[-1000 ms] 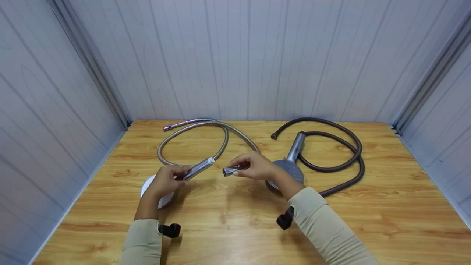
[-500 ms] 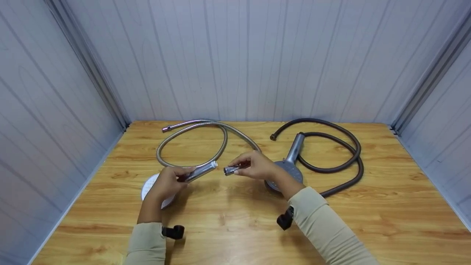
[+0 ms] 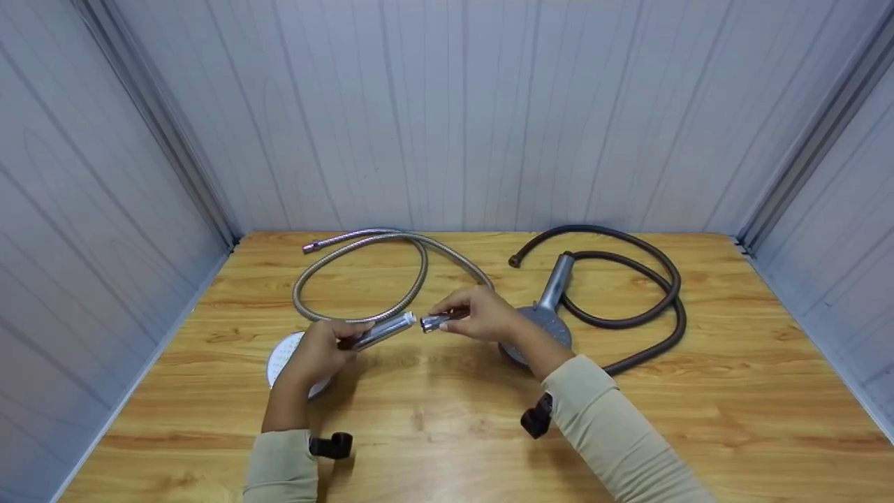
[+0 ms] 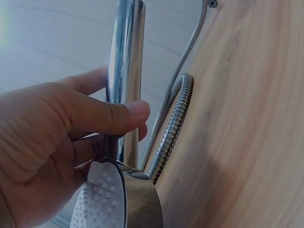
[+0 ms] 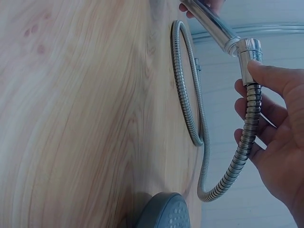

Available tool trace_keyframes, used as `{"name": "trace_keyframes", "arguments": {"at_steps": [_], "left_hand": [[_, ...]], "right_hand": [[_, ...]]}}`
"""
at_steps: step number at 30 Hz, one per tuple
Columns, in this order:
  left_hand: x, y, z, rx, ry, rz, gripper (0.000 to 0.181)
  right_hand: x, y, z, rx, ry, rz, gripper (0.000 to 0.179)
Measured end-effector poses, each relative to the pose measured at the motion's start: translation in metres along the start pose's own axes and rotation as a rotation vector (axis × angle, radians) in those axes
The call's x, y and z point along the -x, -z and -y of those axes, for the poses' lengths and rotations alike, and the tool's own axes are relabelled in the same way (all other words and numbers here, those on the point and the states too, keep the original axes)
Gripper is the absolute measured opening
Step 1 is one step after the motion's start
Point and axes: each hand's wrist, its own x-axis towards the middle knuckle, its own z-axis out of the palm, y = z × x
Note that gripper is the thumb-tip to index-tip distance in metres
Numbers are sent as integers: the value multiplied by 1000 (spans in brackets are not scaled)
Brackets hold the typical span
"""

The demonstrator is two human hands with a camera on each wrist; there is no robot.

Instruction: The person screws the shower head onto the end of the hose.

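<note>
My left hand point(image 3: 323, 355) grips a chrome hand shower point(image 4: 124, 52) by its handle, thumb across the front. The shower's round white spray face point(image 4: 102, 190) sits below the fingers, partly covered by the hand in the head view. The handle's white threaded end points right and slightly up. Between thumb and fingers, my right hand point(image 3: 482, 314) pinches the chrome end fitting point(image 5: 248, 59) of a silver metal shower hose point(image 5: 179, 76). Fitting and handle end face each other with a narrow gap in the head view; in the right wrist view they overlap at an angle.
Behind the hands the silver hose lies looped on the wooden table point(image 3: 433, 433). A grey hand shower point(image 3: 555, 286) with a dark hose point(image 3: 663, 265) coiled beside it lies at the right, partly behind the right forearm. Pale panel walls point(image 3: 461, 112) enclose the back and sides.
My left hand has shifted slightly right, bringing the handle's end closer to the hose fitting and tilting the handle flatter. The right hand stays nearly in place.
</note>
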Motion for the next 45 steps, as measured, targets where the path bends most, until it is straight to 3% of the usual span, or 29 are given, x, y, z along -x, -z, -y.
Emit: {"name": "trace_keyframes", "arguments": {"at_steps": [13, 21, 29, 34, 45], "left_hand": [[0, 6, -3, -27, 12, 10, 53], [0, 5, -6, -29, -14, 12, 52], [4, 3, -3, -22, 0, 15, 50], [5, 2, -3, -39, 34, 33, 45], [3, 0, -5, -72, 40, 42, 42]], "right_hand": [[-4, 0, 3, 125, -1, -13, 22], [-7, -3, 6, 250, 16, -57, 22], [-11, -12, 3, 380, 52, -76, 22], [-13, -17, 2, 382, 54, -65, 22], [-14, -20, 2, 402, 64, -40, 22]]}}
